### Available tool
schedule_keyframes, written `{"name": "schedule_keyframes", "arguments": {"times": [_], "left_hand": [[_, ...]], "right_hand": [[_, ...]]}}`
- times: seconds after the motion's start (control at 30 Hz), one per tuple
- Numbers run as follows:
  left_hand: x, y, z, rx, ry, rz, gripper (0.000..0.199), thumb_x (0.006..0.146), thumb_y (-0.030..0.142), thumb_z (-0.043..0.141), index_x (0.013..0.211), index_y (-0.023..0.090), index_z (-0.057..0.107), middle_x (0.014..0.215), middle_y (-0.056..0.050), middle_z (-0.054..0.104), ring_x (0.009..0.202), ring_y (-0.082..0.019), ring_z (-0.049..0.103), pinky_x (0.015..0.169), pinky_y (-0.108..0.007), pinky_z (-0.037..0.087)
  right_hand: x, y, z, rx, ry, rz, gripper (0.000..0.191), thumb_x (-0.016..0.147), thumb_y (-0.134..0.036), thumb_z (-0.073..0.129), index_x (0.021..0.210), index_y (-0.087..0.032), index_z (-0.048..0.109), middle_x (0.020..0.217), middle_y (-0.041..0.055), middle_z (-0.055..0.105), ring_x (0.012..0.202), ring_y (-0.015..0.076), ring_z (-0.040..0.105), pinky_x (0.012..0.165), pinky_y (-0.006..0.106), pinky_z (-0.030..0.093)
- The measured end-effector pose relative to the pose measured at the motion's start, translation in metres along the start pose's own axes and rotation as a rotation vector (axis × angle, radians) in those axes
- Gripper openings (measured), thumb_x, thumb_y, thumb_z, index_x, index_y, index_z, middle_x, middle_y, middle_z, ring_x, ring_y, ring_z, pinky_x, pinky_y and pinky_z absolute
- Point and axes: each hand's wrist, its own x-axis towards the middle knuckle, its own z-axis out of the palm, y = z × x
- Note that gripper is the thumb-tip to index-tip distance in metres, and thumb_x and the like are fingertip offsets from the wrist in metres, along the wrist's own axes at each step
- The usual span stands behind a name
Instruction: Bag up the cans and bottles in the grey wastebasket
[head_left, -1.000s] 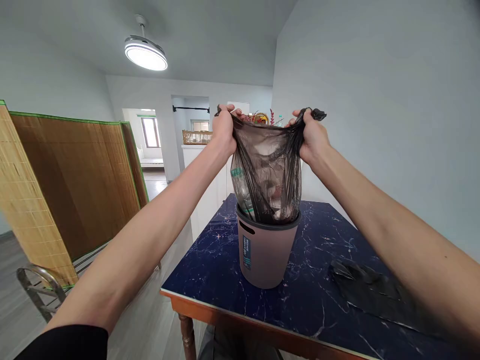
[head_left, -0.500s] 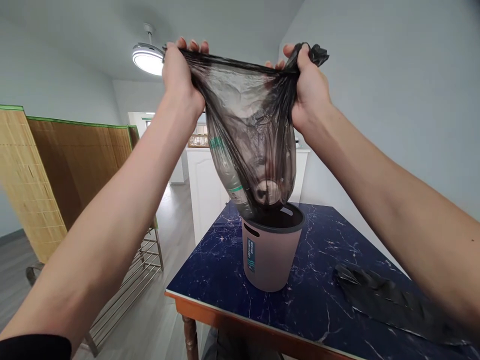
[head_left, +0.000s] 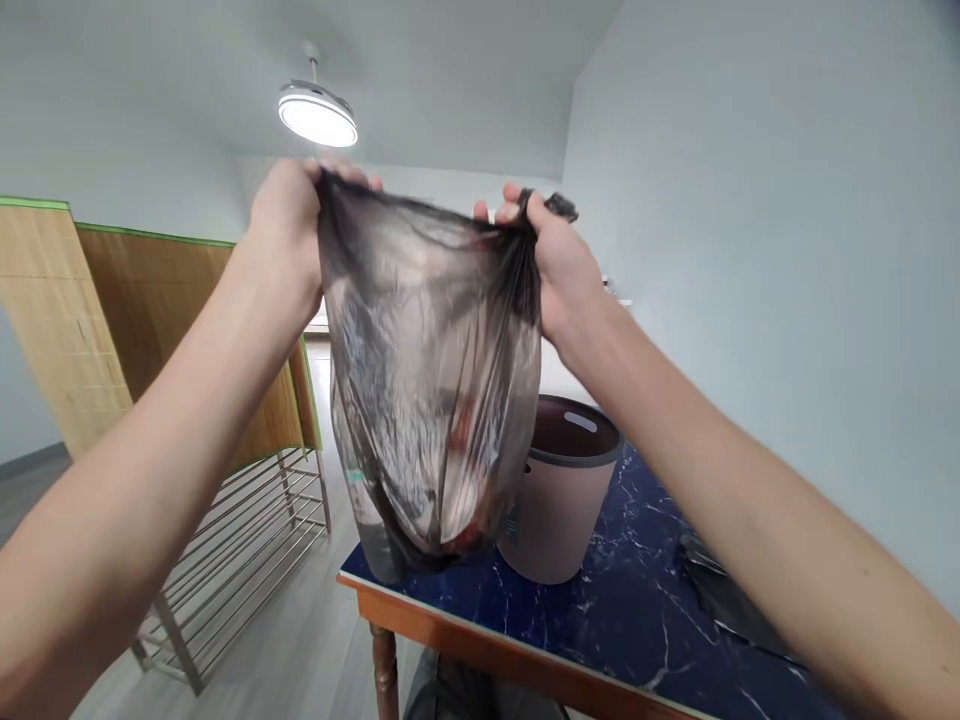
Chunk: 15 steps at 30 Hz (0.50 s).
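Observation:
A sheer black garbage bag [head_left: 420,380] hangs stretched between my two hands, its filled lower part in front of and to the left of the trash can. My left hand [head_left: 292,215] is closed on the bag's left upper edge. Gripping the bunched right upper edge is my right hand [head_left: 559,250], with a knot-like tuft of plastic poking out above the thumb. Through the film I make out a bottle [head_left: 367,510] at the lower left and some blurred reddish items. The pinkish trash can [head_left: 559,520] with a dark rim stands upright on the table, partly behind the bag.
The dark blue marble-patterned table [head_left: 630,620] has a wooden edge. Another folded black plastic bag [head_left: 735,590] lies on its right, partly behind my right forearm. Left of the table stands a metal rack [head_left: 247,540] beneath bamboo-like panels [head_left: 157,310].
Both hands have moved left and down with the garbage bag. Its bottom, which was just above the trash can's opening, is now beside the can on the left and nearer me.

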Motion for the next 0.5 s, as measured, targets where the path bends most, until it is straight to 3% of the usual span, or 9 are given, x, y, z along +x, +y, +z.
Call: {"name": "schedule_keyframes", "arguments": {"times": [0.1,0.23,0.4,0.5], "left_hand": [[-0.014,-0.004,-0.034,-0.106,0.008,-0.151,0.040,0.108,0.004,0.024,0.086,0.029,0.045,0.048,0.007,0.034,0.039,-0.011,0.033,0.041,-0.020,0.043],[-0.031,-0.019,-0.075,-0.048,0.035,-0.284,0.031,0.109,0.010,0.040,0.086,0.029,0.051,0.047,0.007,0.039,0.035,-0.010,0.031,0.035,-0.023,0.034],[-0.051,-0.040,-0.115,0.123,0.026,-0.265,0.032,0.111,0.018,0.047,0.080,0.024,0.050,0.052,0.008,0.036,0.036,-0.007,0.029,0.037,-0.019,0.035],[-0.060,-0.048,-0.135,0.248,0.003,-0.261,0.031,0.110,0.024,0.054,0.079,0.023,0.053,0.057,0.008,0.031,0.040,-0.008,0.027,0.038,-0.018,0.034]], "right_hand": [[-0.036,0.025,-0.010,0.146,-0.020,0.083,0.025,0.107,-0.050,0.061,0.096,-0.028,0.057,0.066,-0.0079,0.048,0.068,0.0124,0.062,0.078,0.030,0.063],[-0.074,0.047,-0.018,0.132,-0.024,0.153,0.031,0.108,-0.051,0.059,0.092,-0.025,0.061,0.061,-0.0101,0.037,0.053,0.0092,0.046,0.073,0.027,0.060],[-0.091,0.071,-0.029,0.112,-0.016,0.201,0.034,0.104,-0.053,0.066,0.090,-0.022,0.063,0.060,-0.0118,0.030,0.049,0.0070,0.029,0.063,0.022,0.053],[-0.097,0.082,-0.032,0.060,-0.010,0.258,0.039,0.098,-0.056,0.073,0.085,-0.021,0.062,0.061,-0.0115,0.028,0.050,0.0066,0.023,0.049,0.017,0.038]]}}
